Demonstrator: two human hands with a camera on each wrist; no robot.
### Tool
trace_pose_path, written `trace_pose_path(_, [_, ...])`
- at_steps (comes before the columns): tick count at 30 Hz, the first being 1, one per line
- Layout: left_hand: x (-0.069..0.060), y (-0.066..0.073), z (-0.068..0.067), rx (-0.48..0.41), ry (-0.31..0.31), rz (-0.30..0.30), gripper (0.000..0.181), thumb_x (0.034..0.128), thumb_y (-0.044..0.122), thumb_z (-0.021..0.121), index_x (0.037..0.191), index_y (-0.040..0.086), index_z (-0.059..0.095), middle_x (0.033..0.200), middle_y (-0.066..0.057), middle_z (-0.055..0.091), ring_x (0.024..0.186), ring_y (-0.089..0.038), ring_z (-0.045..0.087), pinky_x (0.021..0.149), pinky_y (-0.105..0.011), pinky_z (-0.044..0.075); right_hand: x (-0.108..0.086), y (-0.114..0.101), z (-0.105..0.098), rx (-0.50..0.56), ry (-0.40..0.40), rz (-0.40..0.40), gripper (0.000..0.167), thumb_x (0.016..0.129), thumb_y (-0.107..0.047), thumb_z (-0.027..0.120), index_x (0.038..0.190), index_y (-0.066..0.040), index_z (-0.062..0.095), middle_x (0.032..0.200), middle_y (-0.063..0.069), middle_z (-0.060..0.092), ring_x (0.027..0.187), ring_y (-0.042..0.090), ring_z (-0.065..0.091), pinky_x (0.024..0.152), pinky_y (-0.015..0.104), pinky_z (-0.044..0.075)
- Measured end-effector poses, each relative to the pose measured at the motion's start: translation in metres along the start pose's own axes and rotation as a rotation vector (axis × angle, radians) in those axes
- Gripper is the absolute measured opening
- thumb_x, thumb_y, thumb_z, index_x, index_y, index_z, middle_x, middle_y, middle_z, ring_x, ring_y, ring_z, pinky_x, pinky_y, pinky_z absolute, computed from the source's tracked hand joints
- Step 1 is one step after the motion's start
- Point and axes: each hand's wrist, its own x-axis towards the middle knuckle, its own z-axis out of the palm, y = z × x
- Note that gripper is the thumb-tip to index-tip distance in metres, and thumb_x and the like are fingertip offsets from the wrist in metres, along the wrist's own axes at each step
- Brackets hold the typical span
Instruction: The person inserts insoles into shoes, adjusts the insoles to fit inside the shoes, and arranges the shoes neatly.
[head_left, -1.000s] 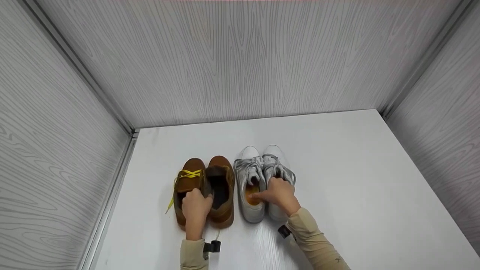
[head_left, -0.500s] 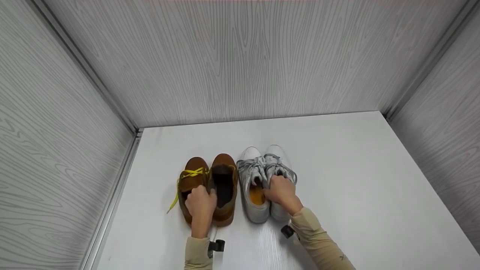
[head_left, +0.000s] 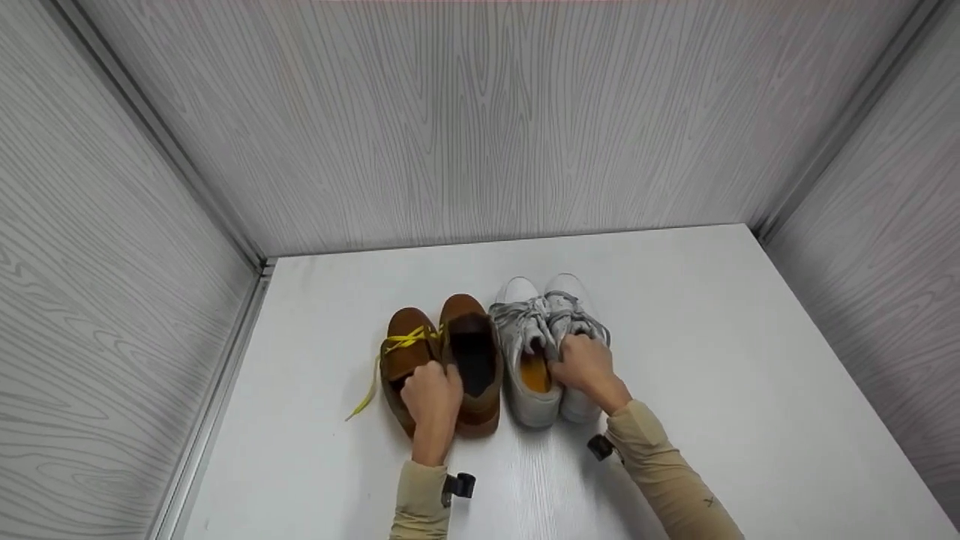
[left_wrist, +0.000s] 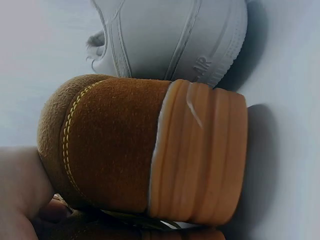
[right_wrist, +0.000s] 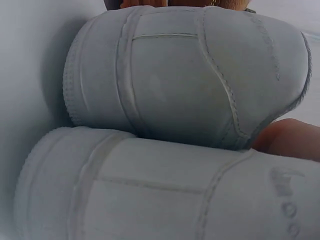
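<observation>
A pair of brown suede shoes with yellow laces, left (head_left: 409,341) and right (head_left: 463,307), stands side by side on the white surface. My left hand (head_left: 433,391) grips their adjoining sides, with fingers in the left shoe's opening and thumb at the right shoe's. To the right stand two white sneakers, left (head_left: 534,411) and right (head_left: 568,288), with grey laces. My right hand (head_left: 589,367) pinches their adjoining collars. In the left wrist view the brown heel (left_wrist: 115,145) shows close to a white sneaker (left_wrist: 155,40). Both white heels (right_wrist: 170,75) fill the right wrist view.
The white tabletop (head_left: 712,360) extends around the shoes, widest on the right. Grey wood-grain panels stand at the back (head_left: 480,127), left (head_left: 112,285) and right (head_left: 885,247). A loose yellow lace (head_left: 365,403) trails left of the brown shoes.
Both pairs of shoes have shifted right and slightly toward the back wall, with my hands moving along with them. Both hands keep their hold.
</observation>
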Motion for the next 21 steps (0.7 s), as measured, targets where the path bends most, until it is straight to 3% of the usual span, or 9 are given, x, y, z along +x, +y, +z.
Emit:
trace_pose_path(9, [0.007,0.021,0.018,0.036,-0.009,0.036,0.033,0.0896,0.017,0.065,0.06,0.001,0.063,0.07,-0.019,0.068,0.063,-0.038,0.065,0.054,-0.048,0.051,0.012,0.035,-0.002,-0.015,-0.041,-0.043,0.027,0.073,-0.016,0.065,0.056,-0.013,0.045,0.063,0.011,0.058,0.058,0.034,0.058,0.052,0.054,0.049])
trace_pose_path(16, [0.012,0.022,0.024,0.063,-0.025,0.053,0.029,0.0891,0.015,0.065,0.063,0.001,0.064,0.072,-0.019,0.068,0.065,-0.037,0.066,0.056,-0.047,0.051,0.018,0.038,0.004,0.005,-0.062,-0.055,0.029,0.073,-0.013,0.064,0.056,-0.015,0.041,0.06,0.004,0.051,0.055,0.027,0.053,0.051,0.052,0.048])
trace_pose_path(21, [0.015,0.02,0.026,0.074,-0.023,0.092,0.033,0.0874,0.011,0.065,0.056,0.005,0.057,0.066,-0.017,0.065,0.06,-0.036,0.064,0.053,-0.046,0.05,0.02,0.036,0.004,0.015,-0.093,-0.06,0.034,0.075,-0.011,0.061,0.054,-0.017,0.034,0.054,-0.003,0.033,0.05,0.018,0.035,0.045,0.039,0.035])
